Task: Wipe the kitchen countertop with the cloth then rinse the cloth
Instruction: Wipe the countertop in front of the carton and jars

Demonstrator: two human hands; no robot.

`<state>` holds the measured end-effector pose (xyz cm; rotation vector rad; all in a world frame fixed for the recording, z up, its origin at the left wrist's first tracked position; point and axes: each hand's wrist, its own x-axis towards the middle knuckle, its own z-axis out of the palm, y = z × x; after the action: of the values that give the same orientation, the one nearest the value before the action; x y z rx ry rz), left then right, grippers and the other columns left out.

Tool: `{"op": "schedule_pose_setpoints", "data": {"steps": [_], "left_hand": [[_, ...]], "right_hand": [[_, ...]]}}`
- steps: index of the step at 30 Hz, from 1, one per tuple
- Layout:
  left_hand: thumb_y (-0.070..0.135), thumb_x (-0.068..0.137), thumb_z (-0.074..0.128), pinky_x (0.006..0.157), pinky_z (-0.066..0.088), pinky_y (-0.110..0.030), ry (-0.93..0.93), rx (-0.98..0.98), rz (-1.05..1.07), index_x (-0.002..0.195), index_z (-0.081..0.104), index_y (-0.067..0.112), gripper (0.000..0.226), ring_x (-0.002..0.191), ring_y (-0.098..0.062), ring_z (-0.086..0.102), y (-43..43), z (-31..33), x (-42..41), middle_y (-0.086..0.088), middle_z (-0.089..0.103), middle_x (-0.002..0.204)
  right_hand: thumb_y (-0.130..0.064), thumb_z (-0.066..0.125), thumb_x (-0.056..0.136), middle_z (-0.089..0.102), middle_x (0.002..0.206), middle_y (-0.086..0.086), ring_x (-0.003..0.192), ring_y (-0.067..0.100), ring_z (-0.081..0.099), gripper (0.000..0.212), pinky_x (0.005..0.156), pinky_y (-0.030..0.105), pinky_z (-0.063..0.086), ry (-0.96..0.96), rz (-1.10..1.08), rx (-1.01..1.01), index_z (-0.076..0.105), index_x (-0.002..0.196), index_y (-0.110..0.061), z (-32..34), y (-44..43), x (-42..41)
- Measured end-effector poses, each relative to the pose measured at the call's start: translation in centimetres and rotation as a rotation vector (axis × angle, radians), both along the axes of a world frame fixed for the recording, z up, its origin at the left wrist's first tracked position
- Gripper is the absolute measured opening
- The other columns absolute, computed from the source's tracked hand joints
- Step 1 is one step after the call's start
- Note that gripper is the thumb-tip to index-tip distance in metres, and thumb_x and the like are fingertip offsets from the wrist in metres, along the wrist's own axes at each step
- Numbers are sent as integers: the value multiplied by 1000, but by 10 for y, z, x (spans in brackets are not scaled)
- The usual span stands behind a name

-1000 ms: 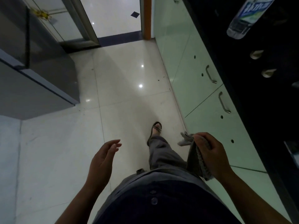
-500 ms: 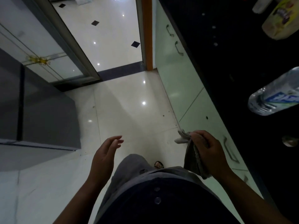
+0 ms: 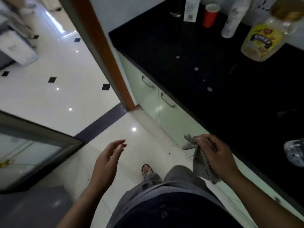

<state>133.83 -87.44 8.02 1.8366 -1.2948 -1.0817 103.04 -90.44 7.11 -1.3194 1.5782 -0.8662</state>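
Head view: the right hand [image 3: 218,155] grips the cloth [image 3: 201,159] just off the bench [image 3: 189,51] edge, the left hand [image 3: 107,159] hangs empty. Pale spots dot the bench (wiping apparently not begun); rinsing remains.

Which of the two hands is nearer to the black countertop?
Right. The right hand holds the grey cloth just beside the edge of the countertop; the left hand hangs open over the floor, farther away.

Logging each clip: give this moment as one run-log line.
phase: approaching counter | right hand: holding cloth | left hand: open, empty | wiping: not started | counter: white spots, red cup
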Motion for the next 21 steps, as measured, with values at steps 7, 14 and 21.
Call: {"op": "schedule_pose_setpoints", "data": {"steps": [7,14,21], "left_hand": [[41,92,40,88,46,-28,15,3,-272,114,58,32,29,106,-4,58,-158,11,20,12,64,111],[50,89,41,77,38,-5,-75,-35,-527,114,57,36,32,103,14,51,-293,1,-27,25,58,110],[32,88,57,81,33,-3,-251,-76,-949,117,60,28,29,100,2,53,-392,-28,-99,17,58,107]], "right_hand": [[-33,57,89,66,80,-17,76,-7,60,9,64,18,42,25,-267,13,60,83,-38,-1,-78,28],[-42,51,89,65,93,-15,86,-6,61,7,69,17,44,77,-484,-47,57,86,-44,-1,-181,15],[-42,53,87,58,99,-12,89,-3,55,7,73,8,37,328,-751,-82,58,90,-38,-17,-217,-35]]}}
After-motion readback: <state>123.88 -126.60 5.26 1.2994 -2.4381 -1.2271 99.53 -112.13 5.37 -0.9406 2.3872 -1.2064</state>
